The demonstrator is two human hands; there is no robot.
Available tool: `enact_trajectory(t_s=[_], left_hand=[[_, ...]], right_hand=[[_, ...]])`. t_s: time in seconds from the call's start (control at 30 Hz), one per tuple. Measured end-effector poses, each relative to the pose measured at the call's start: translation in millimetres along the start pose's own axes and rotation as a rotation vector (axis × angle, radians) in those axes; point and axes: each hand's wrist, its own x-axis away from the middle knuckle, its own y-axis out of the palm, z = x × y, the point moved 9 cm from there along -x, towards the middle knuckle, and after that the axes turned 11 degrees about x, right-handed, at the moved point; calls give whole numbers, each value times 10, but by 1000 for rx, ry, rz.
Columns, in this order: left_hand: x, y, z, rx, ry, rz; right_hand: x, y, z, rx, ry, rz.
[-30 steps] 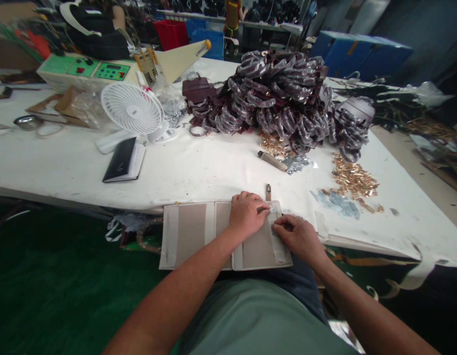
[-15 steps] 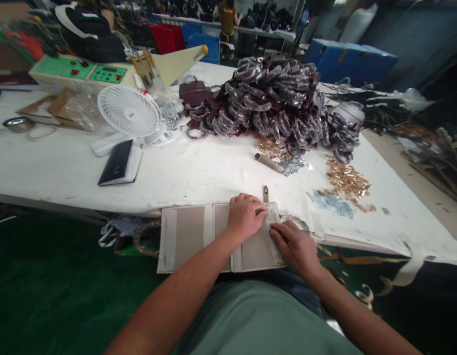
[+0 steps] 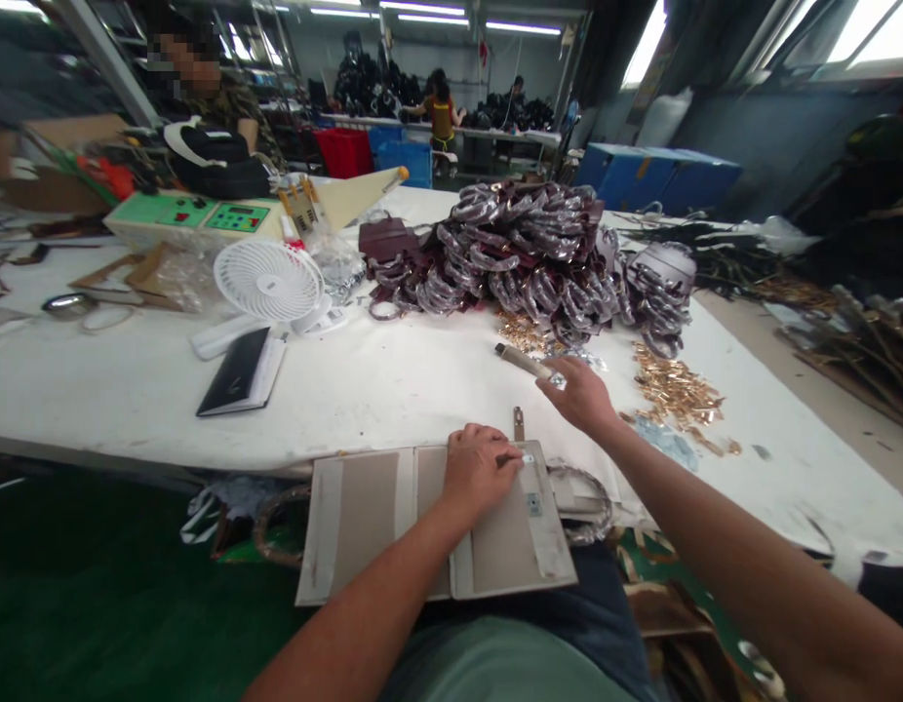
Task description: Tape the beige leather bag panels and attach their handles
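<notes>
A beige bag piece (image 3: 358,522) lies opened flat at the table's front edge, with plastic-wrapped handles (image 3: 605,502) showing at its sides. My left hand (image 3: 481,468) rests on its right panel, fingers curled around a small dark thing that I cannot identify. A small metal plate (image 3: 533,504) lies on that panel's pale strip. Beyond its top edge sticks out a short tab with metal fittings (image 3: 519,423). My right hand (image 3: 579,392) is stretched forward, thumb and forefinger apart, at the near end of a tan-handled tool (image 3: 521,359) and over loose metal plates (image 3: 590,359).
Dark red bag pieces with wrapped handles (image 3: 531,244) are heaped at the back. Gold fittings (image 3: 675,390) and grey plates (image 3: 663,441) lie to the right. A white fan (image 3: 268,281) and black notebook (image 3: 236,372) stand left. Other people (image 3: 443,112) are further back.
My right hand has left the bag piece and moved forward to the tool and loose plates. A metal plate now shows on the panel. My left hand stays there; the view has tilted up.
</notes>
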Motion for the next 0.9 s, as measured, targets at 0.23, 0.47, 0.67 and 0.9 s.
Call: enact_trajectory(t_s=[0.23,0.47,0.67,0.9], left_hand=[[-7,33,-87,25,-55,7],[-32,49,-79,30,-76,-29],[-53,91,-61,-7,-59,-42],[-58,103,-61,-21,-39,-15]], right_hand=[[-753,772,-62,255,-35,-237],[-78,211,-140,-715,159,-88],[690,101,-75,-1625,554,73],[733,287,-45,-1655,698,143]])
